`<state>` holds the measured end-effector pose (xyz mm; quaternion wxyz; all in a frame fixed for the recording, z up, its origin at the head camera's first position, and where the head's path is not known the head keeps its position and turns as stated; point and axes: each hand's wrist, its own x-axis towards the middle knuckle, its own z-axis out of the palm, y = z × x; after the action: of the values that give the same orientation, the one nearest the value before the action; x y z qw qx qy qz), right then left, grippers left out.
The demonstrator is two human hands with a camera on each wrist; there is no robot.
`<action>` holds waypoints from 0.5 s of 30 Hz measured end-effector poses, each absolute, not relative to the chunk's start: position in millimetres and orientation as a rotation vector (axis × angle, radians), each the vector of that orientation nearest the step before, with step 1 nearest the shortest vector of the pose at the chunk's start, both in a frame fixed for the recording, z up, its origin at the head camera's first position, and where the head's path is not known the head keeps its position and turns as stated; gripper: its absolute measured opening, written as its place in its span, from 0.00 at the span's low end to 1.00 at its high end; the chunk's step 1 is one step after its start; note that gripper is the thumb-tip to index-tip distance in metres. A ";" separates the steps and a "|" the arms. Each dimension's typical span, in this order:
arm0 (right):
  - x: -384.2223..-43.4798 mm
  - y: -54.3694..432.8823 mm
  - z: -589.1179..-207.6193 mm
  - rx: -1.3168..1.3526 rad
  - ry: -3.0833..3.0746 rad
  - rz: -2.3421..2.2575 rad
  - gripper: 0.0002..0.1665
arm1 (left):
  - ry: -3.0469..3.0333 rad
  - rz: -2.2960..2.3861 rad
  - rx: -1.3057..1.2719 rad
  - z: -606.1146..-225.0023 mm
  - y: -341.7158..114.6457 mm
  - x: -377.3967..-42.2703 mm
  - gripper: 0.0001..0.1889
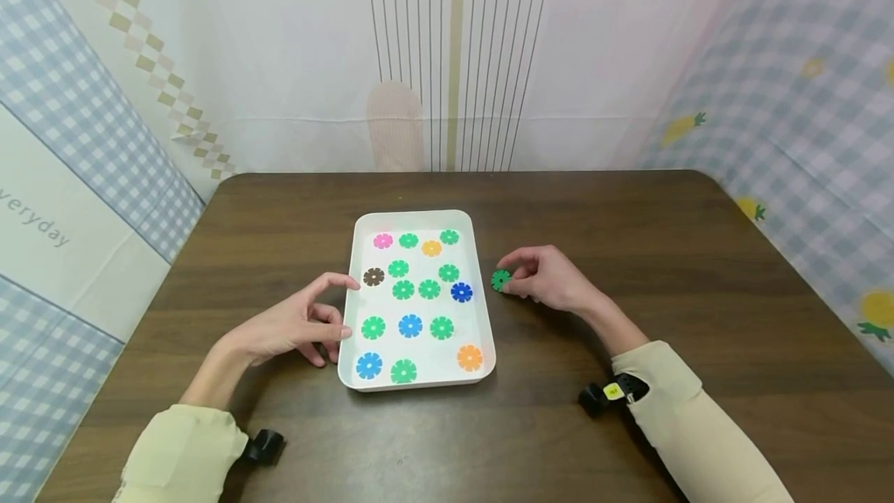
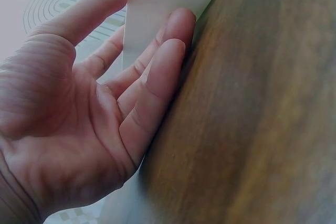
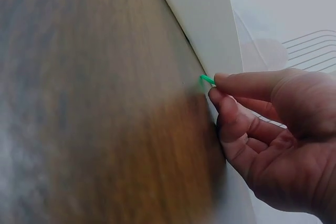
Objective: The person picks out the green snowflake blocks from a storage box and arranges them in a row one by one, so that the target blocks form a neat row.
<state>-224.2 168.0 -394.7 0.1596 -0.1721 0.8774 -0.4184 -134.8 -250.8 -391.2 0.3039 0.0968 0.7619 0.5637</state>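
Note:
A white rectangular tray (image 1: 419, 384) lies on the table, with flat notched plastic snowflake discs spread inside it. My left hand (image 1: 296, 323) holds the tray's left side: thumb and index finger reach its rim, and the other fingers lie against the outer wall (image 2: 157, 9). Beyond the tray's right side, my right hand (image 1: 548, 279) pinches a green snowflake disc (image 1: 500, 279) between thumb and fingertips. In the right wrist view the green snowflake disc (image 3: 208, 80) shows edge-on at the fingertips, mostly covered by them, beside the tray wall (image 3: 207, 19).
Inside the tray are several green discs (image 1: 403, 289), blue ones (image 1: 410, 325), two orange-yellow ones (image 1: 469, 358), a pink disc (image 1: 382, 241) and a brown disc (image 1: 373, 277). Brown wooden table (image 1: 594, 208) surrounds the tray. A patterned cloth (image 1: 293, 60) hangs behind the table.

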 end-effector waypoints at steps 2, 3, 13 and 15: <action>-223.9 167.7 -394.6 -0.483 2.510 -1.192 0.16 | 2.021 1.493 0.255 -391.1 -250.6 -134.7 0.38; -224.0 167.5 -394.8 -0.481 2.511 -1.191 0.16 | 2.021 1.493 0.255 -391.0 -250.7 -134.7 0.38; -223.6 164.7 -395.8 -0.503 2.530 -1.183 0.17 | 2.026 1.489 0.257 -391.9 -251.3 -134.6 0.38; -223.6 164.4 -395.9 -0.501 2.538 -1.175 0.17 | 2.030 1.488 0.259 -391.7 -251.3 -134.3 0.38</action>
<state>-223.6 164.4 -395.9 0.1495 -0.1744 0.8832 -0.4089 -134.3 -251.3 -391.7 0.3011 0.0978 0.7651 0.5607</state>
